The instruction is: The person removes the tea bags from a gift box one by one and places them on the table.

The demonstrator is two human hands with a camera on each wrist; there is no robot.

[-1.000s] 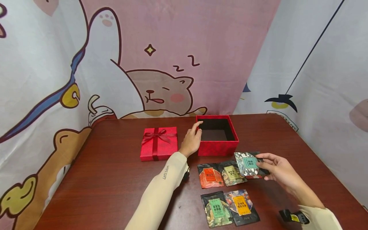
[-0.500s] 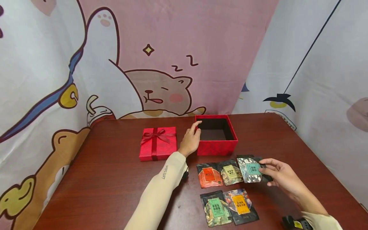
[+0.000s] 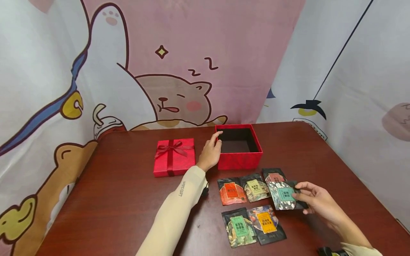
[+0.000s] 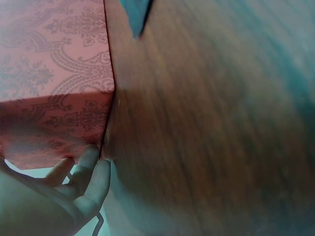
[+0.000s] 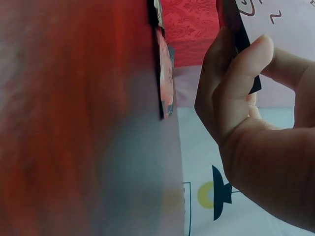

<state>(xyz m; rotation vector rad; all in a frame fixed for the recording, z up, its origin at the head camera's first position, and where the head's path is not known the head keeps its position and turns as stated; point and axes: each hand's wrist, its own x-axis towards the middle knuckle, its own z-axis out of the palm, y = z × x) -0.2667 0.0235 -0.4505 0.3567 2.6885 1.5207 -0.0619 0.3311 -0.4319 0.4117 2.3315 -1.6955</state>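
In the head view my right hand (image 3: 323, 202) pinches a packet with a teal label (image 3: 283, 195) by its right edge, thumb on top. Seen from the right wrist, the packet (image 5: 241, 29) is nearly edge-on between thumb and fingers. It hangs partly over a pink-labelled packet (image 3: 273, 175) on the table. My left hand (image 3: 209, 153) touches the left side of an uncovered red gift box (image 3: 240, 161), its fingers fairly straight. The left wrist view has those fingertips (image 4: 90, 155) against the box's patterned outer wall (image 4: 64, 118). The box's dark inside holds nothing that I can see.
A red lid with a ribbon bow (image 3: 174, 158) lies left of the box. Flat on the brown table (image 3: 128, 206) are an orange-red packet (image 3: 232, 192), a yellow-green one (image 3: 255, 187), a green one (image 3: 239, 227) and an orange-labelled one (image 3: 266, 224). Behind hangs a cartoon-printed cloth (image 3: 237, 64).
My right hand has brought the teal-labelled packet rightward and toward me, uncovering more of the pink-labelled packet beneath. The left hand stays at the box. The head view has shifted slightly.
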